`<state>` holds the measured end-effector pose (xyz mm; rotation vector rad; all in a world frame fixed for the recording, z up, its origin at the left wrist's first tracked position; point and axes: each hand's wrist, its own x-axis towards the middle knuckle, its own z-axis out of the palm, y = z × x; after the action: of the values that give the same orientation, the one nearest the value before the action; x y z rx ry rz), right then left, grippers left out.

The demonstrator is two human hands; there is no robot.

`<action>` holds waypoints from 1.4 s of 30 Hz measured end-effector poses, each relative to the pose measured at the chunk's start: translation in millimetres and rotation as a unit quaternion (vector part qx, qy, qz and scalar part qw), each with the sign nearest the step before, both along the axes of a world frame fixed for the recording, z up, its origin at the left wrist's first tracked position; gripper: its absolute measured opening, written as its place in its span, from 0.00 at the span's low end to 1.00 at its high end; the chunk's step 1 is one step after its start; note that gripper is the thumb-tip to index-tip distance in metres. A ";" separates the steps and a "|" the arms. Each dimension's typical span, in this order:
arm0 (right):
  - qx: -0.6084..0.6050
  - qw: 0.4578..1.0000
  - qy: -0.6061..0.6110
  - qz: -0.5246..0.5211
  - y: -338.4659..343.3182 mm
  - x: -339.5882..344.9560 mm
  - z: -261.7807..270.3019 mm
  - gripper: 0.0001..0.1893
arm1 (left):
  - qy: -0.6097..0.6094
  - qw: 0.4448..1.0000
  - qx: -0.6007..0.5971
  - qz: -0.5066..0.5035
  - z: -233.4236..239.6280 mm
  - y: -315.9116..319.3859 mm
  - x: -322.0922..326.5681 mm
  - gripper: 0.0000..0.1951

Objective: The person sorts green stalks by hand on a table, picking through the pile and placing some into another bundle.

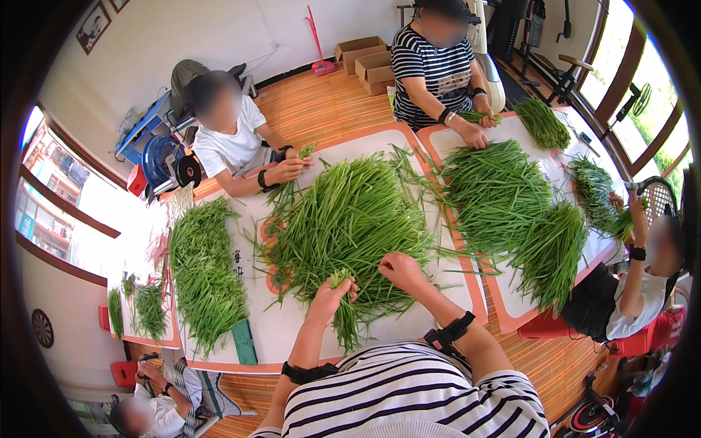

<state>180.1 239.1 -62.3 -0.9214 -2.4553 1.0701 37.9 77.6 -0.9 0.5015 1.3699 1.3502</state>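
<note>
My left hand (329, 300) is closed around a small bunch of garlic chives (344, 323). The pale cut ends stick up above my thumb and the green leaves hang down towards the table edge. My right hand (404, 269) is at the near right side of a large heap of garlic chives (356, 208), its fingers curled in. Whether a stalk is between those fingertips is too small to tell. The heap spreads over a white table with an orange border (438, 323), and loose leaves lie around it.
More chives form a long pile (205, 274) at left, beside a green case (244, 342). Further piles (493, 191) cover the right-hand table (506, 323). Across from me, a person in white (235, 137) and one in stripes (432, 71) handle chives. Others sit at right and lower left.
</note>
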 end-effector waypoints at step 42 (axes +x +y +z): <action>-0.006 0.991 0.007 0.133 -30.1 -9.1 62.1 0.10 | 0.186 0.981 -0.022 0.059 2.7 -0.2 -1.8 0.11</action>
<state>170.9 209.1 -0.3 -0.5966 -2.6148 1.1709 36.1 77.4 1.8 0.6767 1.7544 1.3616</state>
